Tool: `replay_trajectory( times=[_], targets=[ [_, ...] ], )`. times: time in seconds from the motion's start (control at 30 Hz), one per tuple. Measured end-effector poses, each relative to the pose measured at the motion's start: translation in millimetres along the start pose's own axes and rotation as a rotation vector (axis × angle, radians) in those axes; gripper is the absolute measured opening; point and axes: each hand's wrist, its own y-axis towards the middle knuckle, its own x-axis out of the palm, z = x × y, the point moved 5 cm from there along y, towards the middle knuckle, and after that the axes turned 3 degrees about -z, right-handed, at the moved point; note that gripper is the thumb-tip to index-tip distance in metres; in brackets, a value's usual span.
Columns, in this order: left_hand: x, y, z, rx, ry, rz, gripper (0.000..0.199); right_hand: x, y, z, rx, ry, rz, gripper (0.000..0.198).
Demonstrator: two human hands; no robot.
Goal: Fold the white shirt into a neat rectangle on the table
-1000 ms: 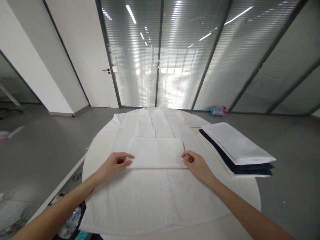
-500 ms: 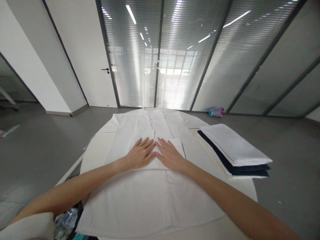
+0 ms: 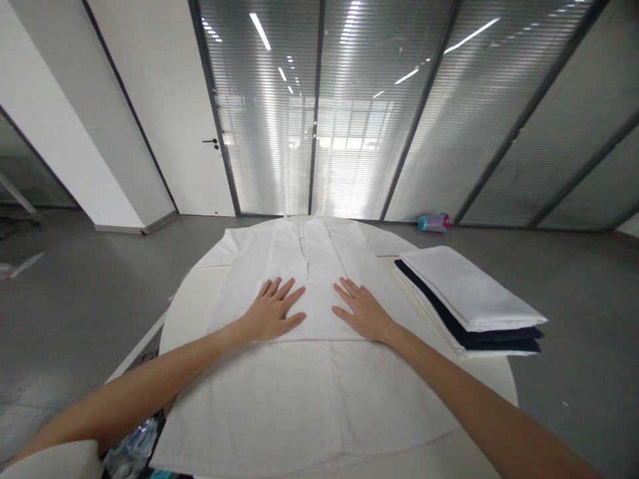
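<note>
A white garment [image 3: 299,399], which looks like a shirt or coat, lies spread over a round white table [image 3: 182,299]. Across its middle runs a folded panel [image 3: 319,313] of the same white cloth. My left hand [image 3: 272,309] rests flat on the left part of this panel, fingers spread. On the panel's right part lies my right hand [image 3: 363,311], also flat with the fingers apart. A gap of white cloth separates the two hands. Neither hand grips anything.
A stack of folded white and dark navy cloths [image 3: 472,293] lies on the table's right side, jutting past its edge. Below the left edge sits a bag with clear plastic [image 3: 132,449]. A blue and pink cylinder [image 3: 433,223] lies on the floor by the glass wall.
My hands were together at the middle of the panel. They have slid apart, the left hand to the left and the right hand to the right, staying flat on the cloth.
</note>
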Motion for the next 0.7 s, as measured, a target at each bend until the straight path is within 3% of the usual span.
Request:
replay_trajectory(
  times=[0.17, 0.27, 0.37, 0.47, 0.6, 0.7],
  targets=[
    [-25.1, -3.6, -8.7, 0.005, -0.056, 0.117, 0.06, -21.0, -8.2, 3.9, 0.001, 0.033, 0.194, 0.066],
    [-51.3, -17.4, -32.1, -0.216, -0.138, 0.193, 0.056, -40.3, -22.1, 20.1, 0.178, 0.136, 0.304, 0.06],
    [-52.2, -39.7, -51.6, -0.396, -0.376, 0.005, 0.057, -41.0, -37.7, 30.9, 0.326, 0.26, 0.177, 0.056],
    [-36.3, -60.2, -51.9, -0.358, -0.737, -0.2, 0.06, -30.7, -48.8, 26.1, 0.291, 0.41, 0.049, 0.054],
    [-25.8, -75.5, -52.0, -0.367, -1.026, -0.188, 0.07, -19.7, -55.1, 18.9, 0.267, 0.559, 0.08, 0.057],
    [-25.3, -79.2, -49.5, -0.373, -1.125, -0.203, 0.065, -15.0, -56.1, 17.7, 0.29, 0.527, 0.106, 0.057]
  ],
)
